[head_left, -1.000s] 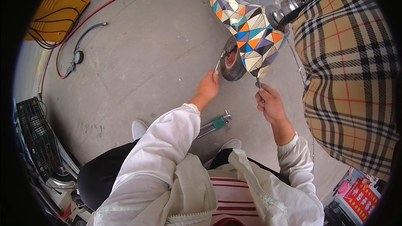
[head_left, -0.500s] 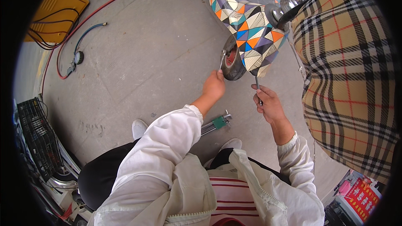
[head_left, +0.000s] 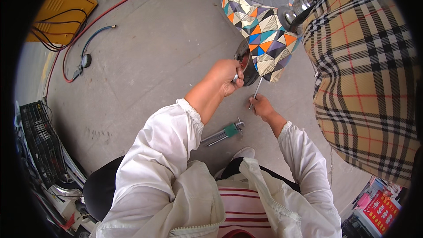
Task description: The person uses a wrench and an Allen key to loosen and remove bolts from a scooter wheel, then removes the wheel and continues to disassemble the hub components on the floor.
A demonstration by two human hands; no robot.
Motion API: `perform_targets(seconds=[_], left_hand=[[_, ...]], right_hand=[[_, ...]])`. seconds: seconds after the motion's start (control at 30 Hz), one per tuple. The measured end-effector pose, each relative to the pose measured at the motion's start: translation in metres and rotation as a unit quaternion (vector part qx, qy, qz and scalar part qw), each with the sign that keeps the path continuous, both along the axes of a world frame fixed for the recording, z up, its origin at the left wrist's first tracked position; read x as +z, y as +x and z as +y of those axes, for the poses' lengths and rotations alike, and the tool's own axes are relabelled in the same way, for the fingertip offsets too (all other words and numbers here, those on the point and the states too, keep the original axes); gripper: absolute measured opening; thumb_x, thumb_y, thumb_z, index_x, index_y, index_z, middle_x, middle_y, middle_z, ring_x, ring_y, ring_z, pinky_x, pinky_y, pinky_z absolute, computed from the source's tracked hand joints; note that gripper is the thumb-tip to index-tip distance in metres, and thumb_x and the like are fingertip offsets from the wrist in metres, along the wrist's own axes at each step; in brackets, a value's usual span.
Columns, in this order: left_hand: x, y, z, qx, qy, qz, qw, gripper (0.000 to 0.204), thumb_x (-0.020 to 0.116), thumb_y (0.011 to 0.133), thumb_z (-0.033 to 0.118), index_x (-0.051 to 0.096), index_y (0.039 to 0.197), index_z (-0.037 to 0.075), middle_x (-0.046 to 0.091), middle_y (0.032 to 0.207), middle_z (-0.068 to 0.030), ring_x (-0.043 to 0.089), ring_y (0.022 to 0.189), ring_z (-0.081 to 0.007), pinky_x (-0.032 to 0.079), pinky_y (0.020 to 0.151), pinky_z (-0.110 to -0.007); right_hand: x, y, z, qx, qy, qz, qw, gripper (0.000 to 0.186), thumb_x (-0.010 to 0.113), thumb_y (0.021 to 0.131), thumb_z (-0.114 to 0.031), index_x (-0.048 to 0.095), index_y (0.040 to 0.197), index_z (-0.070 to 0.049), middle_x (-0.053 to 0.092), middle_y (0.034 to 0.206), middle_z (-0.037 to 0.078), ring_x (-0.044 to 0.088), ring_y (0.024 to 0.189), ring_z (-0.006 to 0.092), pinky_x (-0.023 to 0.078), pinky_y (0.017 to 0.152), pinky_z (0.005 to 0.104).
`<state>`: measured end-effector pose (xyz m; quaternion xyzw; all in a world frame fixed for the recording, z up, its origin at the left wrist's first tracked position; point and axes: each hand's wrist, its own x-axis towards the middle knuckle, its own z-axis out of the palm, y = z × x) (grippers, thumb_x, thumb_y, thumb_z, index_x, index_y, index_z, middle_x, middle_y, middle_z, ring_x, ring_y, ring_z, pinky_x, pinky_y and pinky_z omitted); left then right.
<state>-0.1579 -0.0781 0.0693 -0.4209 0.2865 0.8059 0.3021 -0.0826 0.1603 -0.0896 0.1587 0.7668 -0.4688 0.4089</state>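
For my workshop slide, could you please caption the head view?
Left hand grips the scooter's black fender while right hand holds a thin metal tool beneath it.

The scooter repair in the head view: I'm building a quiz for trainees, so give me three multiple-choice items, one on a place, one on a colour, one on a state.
1. Where does the green-handled tool set lie?
A. On the concrete floor between the two forearms
B. On the yellow box
C. In the black crate

2. What colour is the hose that curves across the floor?
A. White
B. Red
C. Purple

3. What is the right hand doing?
A. Resting open on the floor
B. Gripping a thin metal tool
C. Holding a cloth

Answers: 1 A, it lies on bare floor below the hands. 2 B, a red line runs from the top edge down to the left. 3 B, the fingers close round the metal tool, which points up under the scooter's patterned panel, while the left hand holds the dark rounded part beside it.
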Motion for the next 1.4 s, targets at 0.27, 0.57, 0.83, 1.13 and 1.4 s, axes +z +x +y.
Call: perform_targets(seconds=[0.27, 0.57, 0.83, 1.13, 1.4], left_hand=[[-0.010, 0.024, 0.003, -0.014, -0.040, 0.042, 0.998, 0.012, 0.050, 0.095, 0.008, 0.046, 0.084, 0.008, 0.046, 0.069, -0.0007, 0.041, 0.053, -0.0072, 0.029, 0.042, -0.024], [-0.004, 0.010, -0.019, 0.046, -0.025, 0.030, 0.998, 0.013, 0.050, 0.097, 0.014, 0.050, 0.089, 0.004, 0.044, 0.068, 0.0020, 0.037, 0.050, -0.0054, 0.029, 0.043, -0.023], [-0.084, 0.063, -0.025, -0.183, -0.316, 0.198, 0.909, 0.031, 0.054, 0.099, 0.035, 0.054, 0.090, 0.006, 0.043, 0.066, 0.0022, 0.039, 0.055, -0.0084, 0.034, 0.048, -0.028], [-0.133, 0.082, -0.029, -0.236, -0.404, 0.298, 0.832, 0.038, 0.050, 0.101, 0.039, 0.054, 0.086, 0.004, 0.049, 0.068, -0.0004, 0.044, 0.064, -0.0117, 0.039, 0.060, -0.031], [-0.127, 0.083, -0.020, -0.222, -0.336, 0.277, 0.872, 0.037, 0.047, 0.102, 0.040, 0.054, 0.090, 0.006, 0.046, 0.066, 0.0010, 0.041, 0.059, -0.0099, 0.037, 0.056, -0.028]], right_hand=[[0.017, 0.003, 0.000, -0.105, -0.067, 0.001, 0.992, 0.024, 0.046, 0.103, -0.022, 0.055, 0.094, -0.003, 0.060, 0.077, 0.007, 0.053, 0.054, 0.0129, 0.042, 0.046, 0.0268], [0.021, 0.000, 0.006, -0.082, -0.072, 0.011, 0.994, 0.025, 0.046, 0.103, -0.024, 0.055, 0.094, -0.002, 0.059, 0.072, 0.006, 0.052, 0.050, 0.0118, 0.040, 0.044, 0.0264], [0.129, -0.016, 0.014, -0.130, -0.117, -0.033, 0.984, 0.036, 0.050, 0.101, -0.024, 0.052, 0.127, 0.002, 0.056, 0.073, 0.004, 0.039, 0.048, 0.0069, 0.033, 0.045, 0.0228], [0.192, -0.038, 0.003, -0.244, -0.244, 0.083, 0.935, 0.043, 0.053, 0.099, -0.021, 0.045, 0.136, 0.001, 0.056, 0.085, 0.005, 0.043, 0.061, 0.0059, 0.038, 0.056, 0.0216], [0.182, -0.034, 0.010, -0.248, -0.238, 0.082, 0.935, 0.037, 0.053, 0.099, -0.019, 0.050, 0.131, 0.001, 0.057, 0.083, 0.003, 0.045, 0.061, 0.0059, 0.040, 0.055, 0.0219]])
